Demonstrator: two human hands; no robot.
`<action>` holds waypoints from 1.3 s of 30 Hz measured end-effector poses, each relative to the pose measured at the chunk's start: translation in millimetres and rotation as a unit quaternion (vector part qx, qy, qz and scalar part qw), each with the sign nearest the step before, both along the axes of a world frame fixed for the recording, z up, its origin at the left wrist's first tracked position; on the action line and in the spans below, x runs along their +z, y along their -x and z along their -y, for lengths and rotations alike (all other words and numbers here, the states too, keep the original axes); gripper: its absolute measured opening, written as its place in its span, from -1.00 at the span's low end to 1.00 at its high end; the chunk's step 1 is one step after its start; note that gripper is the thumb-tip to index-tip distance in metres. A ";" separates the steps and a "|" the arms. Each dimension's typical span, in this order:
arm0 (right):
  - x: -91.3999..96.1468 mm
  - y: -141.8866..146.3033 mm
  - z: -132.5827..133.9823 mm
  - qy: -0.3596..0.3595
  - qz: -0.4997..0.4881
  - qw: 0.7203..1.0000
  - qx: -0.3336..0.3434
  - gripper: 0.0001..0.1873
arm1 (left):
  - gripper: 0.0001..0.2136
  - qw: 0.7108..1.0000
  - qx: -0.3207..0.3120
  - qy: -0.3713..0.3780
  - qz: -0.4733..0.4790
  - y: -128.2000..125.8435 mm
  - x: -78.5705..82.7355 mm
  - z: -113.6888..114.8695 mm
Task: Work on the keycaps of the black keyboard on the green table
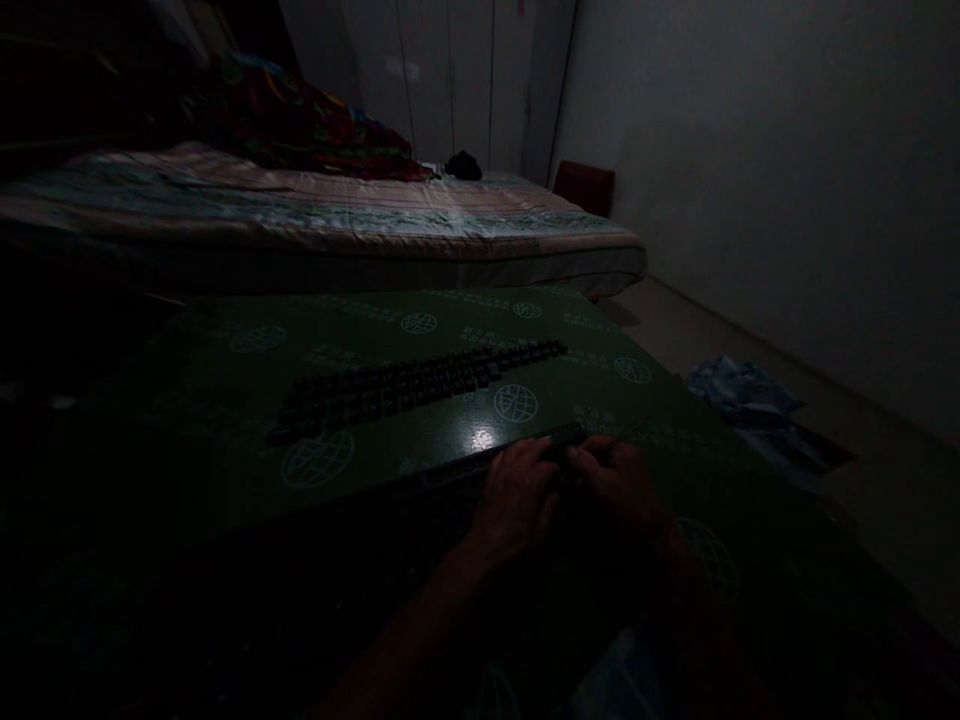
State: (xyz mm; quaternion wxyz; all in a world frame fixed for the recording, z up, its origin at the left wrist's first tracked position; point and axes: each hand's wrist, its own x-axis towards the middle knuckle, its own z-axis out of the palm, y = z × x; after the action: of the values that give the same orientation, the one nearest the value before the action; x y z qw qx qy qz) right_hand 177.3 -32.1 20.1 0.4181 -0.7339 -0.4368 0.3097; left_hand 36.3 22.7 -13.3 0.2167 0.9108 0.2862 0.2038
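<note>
Though dim, green tabletop near bed.

Left grip and right grip bend close together.

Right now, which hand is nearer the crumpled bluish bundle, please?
Right. The right hand is over the table, left of the bundle; the left hand is farther left.

very dim | plain wall right | striped bed ahead | pale wardrobe behind | floor alongside
</note>
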 end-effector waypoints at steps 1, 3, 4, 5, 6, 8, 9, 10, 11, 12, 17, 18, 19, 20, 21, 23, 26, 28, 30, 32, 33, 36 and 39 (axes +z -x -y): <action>-1.3 -0.1 -0.1 -0.004 0.001 1.000 -0.013 -0.74 | -0.76 1.000 -0.002 -0.001 -0.002 0.1 -0.2 0.0; -4.0 -0.3 -0.5 -0.012 0.008 1.000 -0.025 -0.76 | -0.77 1.000 -0.003 -0.002 -0.007 0.4 -0.6 0.0; -5.1 -0.4 -0.7 -0.014 0.012 1.000 -0.026 -0.76 | -0.76 1.000 -0.003 -0.001 -0.009 0.5 -0.6 0.1; -5.9 -0.5 -0.9 -0.014 0.016 0.999 -0.026 -0.76 | -0.76 1.000 -0.003 0.001 -0.011 0.6 -0.4 0.1; -6.6 -0.6 -0.9 -0.012 0.018 0.999 -0.025 -0.76 | -0.76 1.000 -0.003 0.002 -0.012 0.6 0.1 0.3; -7.2 -0.6 -0.6 -0.010 0.019 1.000 -0.021 -0.77 | -0.76 1.000 -0.003 0.003 -0.012 0.6 1.7 0.7; -7.3 -0.6 -0.2 -0.011 0.017 1.000 -0.016 -0.77 | -0.76 1.000 -0.003 0.002 -0.010 0.5 2.7 1.0; -7.1 -0.5 0.2 -0.013 0.016 1.000 -0.011 -0.77 | -0.77 1.000 -0.002 0.002 -0.007 0.5 3.6 1.3; -6.8 -0.4 0.7 -0.013 0.015 1.000 -0.008 -0.77 | -0.78 1.000 -0.001 0.002 -0.006 0.5 4.4 1.5; -6.3 -0.1 1.1 -0.013 0.015 1.000 -0.005 -0.76 | -0.79 1.000 -0.001 0.003 -0.005 0.5 4.8 1.6; -3.7 2.0 1.7 -0.004 0.035 0.999 -0.009 -0.77 | -0.78 1.000 -0.002 0.004 0.005 0.4 2.6 0.7; -3.9 2.4 1.3 -0.004 0.041 0.999 -0.007 -0.77 | -0.77 1.000 -0.004 0.002 0.007 0.4 1.6 0.4; -4.5 2.5 0.8 -0.005 0.045 0.999 -0.005 -0.78 | -0.77 1.000 -0.004 0.000 0.008 0.3 0.7 0.1; -5.4 2.5 0.2 -0.008 0.046 0.999 -0.004 -0.78 | -0.77 1.000 -0.005 -0.002 0.007 0.2 -0.2 -0.2; -6.6 2.4 -0.6 -0.011 0.044 0.999 -0.004 -0.78 | -0.77 1.000 -0.006 -0.003 0.008 0.2 -0.9 -0.5; -8.7 1.8 -2.5 -0.013 0.036 0.999 -0.005 -0.79 | -0.76 1.000 -0.003 -0.005 0.009 0.1 -1.6 -0.9; -10.2 0.8 -5.8 -0.014 0.023 1.000 0.001 -0.81 | -0.76 1.000 -0.005 -0.008 0.008 0.0 -0.3 -1.3; -10.1 0.1 -7.8 -0.017 0.020 1.000 0.006 -0.82 | -0.76 1.000 -0.007 -0.005 0.004 -0.2 1.2 -1.4; -10.0 -0.9 -9.2 -0.017 0.013 1.000 0.005 -0.82 | -0.76 1.000 -0.004 -0.002 0.002 -0.5 1.7 -1.5; -10.5 -2.1 -9.5 -0.016 -0.015 1.000 0.002 -0.82 | -0.76 1.000 -0.001 0.000 0.005 -0.6 0.9 -1.7; -10.8 -2.7 -9.3 -0.019 -0.037 0.999 0.000 -0.82 | -0.77 1.000 -0.001 0.000 0.007 -0.6 0.2 -1.8; -11.3 -3.6 -6.8 -0.035 -0.092 0.995 -0.013 -0.78 | -0.77 1.000 -0.005 0.001 0.010 -0.2 -1.3 -2.1; -8.9 -4.0 -2.6 -0.035 -0.114 0.992 -0.032 -0.78 | -0.73 1.000 -0.003 0.007 0.006 0.4 -1.2 -1.7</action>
State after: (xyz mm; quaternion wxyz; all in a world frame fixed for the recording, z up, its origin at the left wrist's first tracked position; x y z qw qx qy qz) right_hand 181.4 -29.4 11.1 0.5004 -0.6921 -0.3730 0.3626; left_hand 36.0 24.4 -14.5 0.2251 0.9091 0.2832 0.2066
